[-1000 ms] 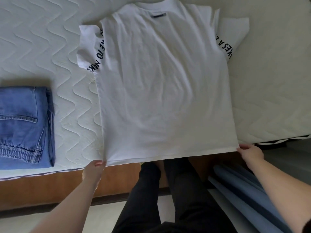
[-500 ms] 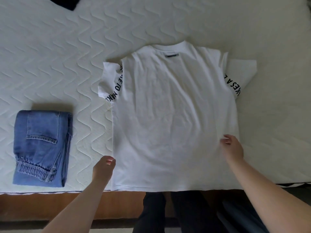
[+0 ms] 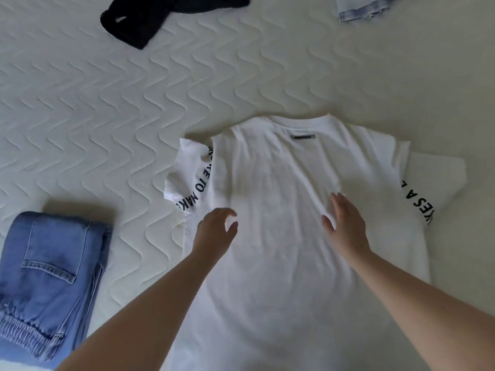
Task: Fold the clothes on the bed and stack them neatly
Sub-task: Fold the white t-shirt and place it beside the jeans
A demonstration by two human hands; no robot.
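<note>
A white T-shirt (image 3: 289,183) with black lettering on both sleeves lies spread flat, back side up, on the quilted mattress (image 3: 107,108). My left hand (image 3: 214,234) hovers over the shirt's left side near the armpit, fingers loosely curled and holding nothing. My right hand (image 3: 345,226) is stretched flat over the middle of the shirt, fingers apart. Folded blue jeans (image 3: 45,274) rest at the left, close to the bed's near edge.
A crumpled black garment (image 3: 160,14) lies at the far top of the mattress. A pale denim piece (image 3: 364,9) shows at the top right edge. Bare mattress surrounds the shirt on the left and far side.
Both hands have let go of the shirt's bottom hem and moved up over its body. My view has tilted further onto the bed, revealing the black and pale denim garments.
</note>
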